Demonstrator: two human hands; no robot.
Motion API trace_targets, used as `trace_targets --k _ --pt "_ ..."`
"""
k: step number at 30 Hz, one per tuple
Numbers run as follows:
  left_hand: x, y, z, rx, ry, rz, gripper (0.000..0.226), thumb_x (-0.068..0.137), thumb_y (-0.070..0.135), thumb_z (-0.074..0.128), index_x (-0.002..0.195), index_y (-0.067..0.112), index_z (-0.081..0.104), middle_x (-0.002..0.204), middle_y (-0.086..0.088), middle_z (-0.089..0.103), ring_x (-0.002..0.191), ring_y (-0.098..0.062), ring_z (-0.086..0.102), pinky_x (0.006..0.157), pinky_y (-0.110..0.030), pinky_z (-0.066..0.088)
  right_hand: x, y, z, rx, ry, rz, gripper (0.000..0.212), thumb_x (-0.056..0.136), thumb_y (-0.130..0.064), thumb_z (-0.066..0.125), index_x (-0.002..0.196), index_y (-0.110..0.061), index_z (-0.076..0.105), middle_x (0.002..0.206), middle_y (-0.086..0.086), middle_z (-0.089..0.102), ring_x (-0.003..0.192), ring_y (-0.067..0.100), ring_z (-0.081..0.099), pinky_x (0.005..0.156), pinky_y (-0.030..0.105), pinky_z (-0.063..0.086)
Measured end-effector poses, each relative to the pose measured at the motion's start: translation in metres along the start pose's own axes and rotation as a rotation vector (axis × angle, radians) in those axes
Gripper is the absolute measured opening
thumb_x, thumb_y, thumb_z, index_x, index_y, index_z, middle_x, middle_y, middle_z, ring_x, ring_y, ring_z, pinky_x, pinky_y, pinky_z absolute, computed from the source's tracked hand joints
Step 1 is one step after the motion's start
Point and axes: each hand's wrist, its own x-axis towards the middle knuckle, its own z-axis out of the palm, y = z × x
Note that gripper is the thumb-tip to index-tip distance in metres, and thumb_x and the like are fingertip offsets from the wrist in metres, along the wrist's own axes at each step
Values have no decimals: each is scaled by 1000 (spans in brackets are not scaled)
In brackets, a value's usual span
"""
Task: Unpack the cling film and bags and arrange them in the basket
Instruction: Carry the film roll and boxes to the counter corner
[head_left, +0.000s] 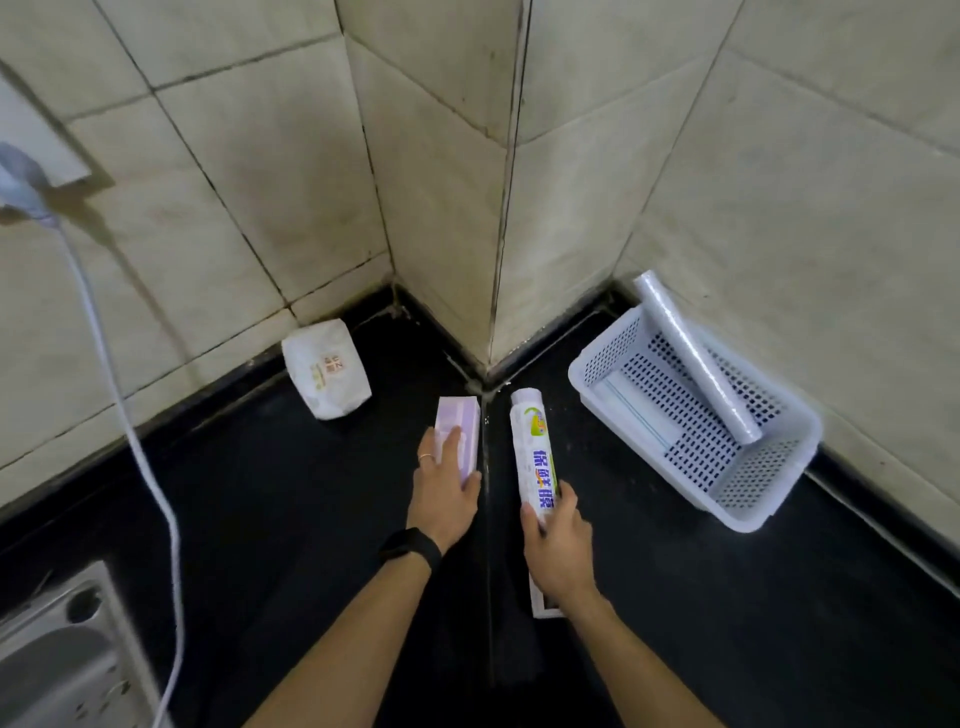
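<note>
1. A person's right hand (558, 545) closes its grip around the lower end of a labelled cling film roll (535, 457) at the centre of the frame; the roll's long axis runs nearly straight up the picture, away from the wrist, its far cap pointing at the tiled corner.

2. The left hand (444, 488) lies just left of it, fingers pressed down over a pale purple box (457, 436) that lies flat on the black surface (285, 493), its long axis parallel to the roll.

3. The white perforated basket (748, 493) sits to the right of centre, against the right-hand wall, angled so its length slants from upper left to lower right. A clear roll (696, 358) already leans across it, one end over the far rim, and a flat pack (634, 410) lies along its left wall.

4. The basket lies up and to the right of the right hand, which is the nearer one; by that reckoning the labelled roll needs turning clockwise to match the basket's slant before it goes in.

5. A white pouch (327, 369) stands apart at the left wall, well clear of both hands.
</note>
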Motion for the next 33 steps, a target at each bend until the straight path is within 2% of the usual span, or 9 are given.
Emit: trace_targets --k 5,9,13,18,21,24,27,30,33 --pt "41 2 6 -68 -17 14 63 97 36 54 152 26 26 160 -13 14 139 -32 35 112 -40 36 31 -15 19 -77 -13 -15 71 98 -41 55 154 -9 25 137 14 50 117 29 46 95 31 32" --pt "45 -7 9 -89 -20 36 59 98 39 49 151 37 24 159 -7 18 139 -26 36 110 -38 37 36 -15 25 -161 51 -2 79 92 -46 61 155 -14 26 142 19 34 118 36 41 104 43 37" --pt "47 -13 9 -83 -30 64 59 95 47 49 148 43 24 159 -1 18 138 -26 35 110 -40 38 40 -13 24 -191 18 37 81 88 -52 58 153 -18 25 134 15 39 115 32 39 100 42 37" --pt "48 -14 6 -79 -58 75 58 95 47 49 148 44 24 159 4 15 138 -24 36 109 -40 39 42 -15 19 -110 -14 78 91 86 -46 62 156 -13 15 136 14 43 121 32 40 101 41 36" --pt "43 -8 0 -58 -65 72 57 97 47 46 150 40 25 161 -2 14 143 -26 31 113 -40 33 37 -17 12 -81 -57 83 95 86 -47 66 157 -12 14 142 14 41 128 33 40 105 41 36" --pt "22 1 -8 44 -13 108 58 97 43 49 151 36 29 162 -8 16 143 -30 24 112 -40 31 22 -15 -5 -63 -68 65 86 88 -44 65 156 -13 22 147 14 42 131 33 42 106 39 38" --pt "-6 10 -12 188 -25 226 58 95 41 53 149 34 33 162 -4 18 145 -27 20 115 -42 34 -6 -2 -35 -47 -31 -4 71 92 -45 60 153 -17 35 150 5 45 134 25 41 110 31 34" --pt "-40 29 -5 347 -88 357 59 95 44 50 151 34 32 162 -3 21 147 -23 16 120 -38 21 -52 25 -74 -42 76 -94 57 94 -42 60 146 -25 47 148 -7 50 137 14 39 109 16 27" --pt "-84 63 15 450 -130 522 57 96 46 46 150 32 33 159 -1 29 148 -22 17 121 -36 16 -110 66 -118 -85 235 -157 46 96 -41 60 140 -28 55 143 -8 56 138 12 39 110 17 24"
